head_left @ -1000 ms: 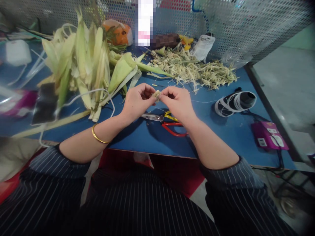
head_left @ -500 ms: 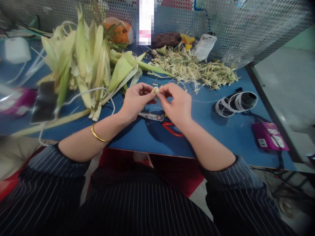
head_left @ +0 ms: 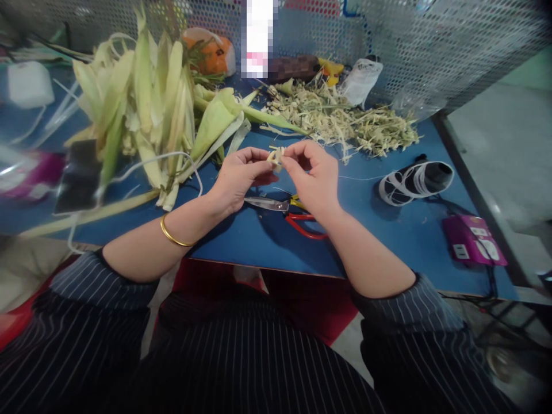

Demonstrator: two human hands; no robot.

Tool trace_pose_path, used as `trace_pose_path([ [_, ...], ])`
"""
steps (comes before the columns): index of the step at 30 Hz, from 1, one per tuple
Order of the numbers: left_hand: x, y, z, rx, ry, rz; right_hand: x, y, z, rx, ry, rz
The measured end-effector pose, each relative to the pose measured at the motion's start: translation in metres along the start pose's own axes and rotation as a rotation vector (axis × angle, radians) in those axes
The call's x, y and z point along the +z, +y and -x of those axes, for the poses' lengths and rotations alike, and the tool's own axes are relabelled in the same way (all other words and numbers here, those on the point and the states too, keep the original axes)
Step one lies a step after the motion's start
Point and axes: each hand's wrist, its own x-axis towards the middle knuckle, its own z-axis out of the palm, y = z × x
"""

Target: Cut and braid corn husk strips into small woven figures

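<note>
My left hand [head_left: 238, 177] and my right hand [head_left: 314, 176] meet above the blue table [head_left: 259, 241], both pinching one small pale folded piece of corn husk [head_left: 275, 157] between their fingertips. A gold bangle sits on my left wrist. Red-and-yellow-handled scissors [head_left: 288, 211] lie flat on the table just under my hands. A thin white thread runs from near my right hand toward a spool [head_left: 414, 180] lying on its side to the right.
A heap of green-yellow corn husks [head_left: 146, 109] fills the back left. Shredded husk scraps [head_left: 345, 121] lie at the back. A purple box [head_left: 472, 244] sits at the right edge. A dark phone [head_left: 80, 175] with white cable lies left. Perforated metal screen [head_left: 431, 46] backs the table.
My hands rose slightly and shifted a little away from me while working the husk piece between the fingertips. The scissors and spool stayed put.
</note>
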Motion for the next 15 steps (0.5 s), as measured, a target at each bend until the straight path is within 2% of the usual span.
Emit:
trace_pose_path([
  [6,0.0038,0.0045,0.0051,0.122,-0.018,-0.068,0.0002,0.0006,0.0043,-0.129,0.018,0.121],
  [10,0.0031,0.0027,0.0032,0.099,-0.018,-0.074,-0.0002,-0.0002,0.0072,-0.199,0.003,0.189],
  [15,0.0024,-0.0019,0.0006,0.118,-0.020,-0.079,-0.0021,-0.0034,0.0086,-0.188,-0.029,0.286],
])
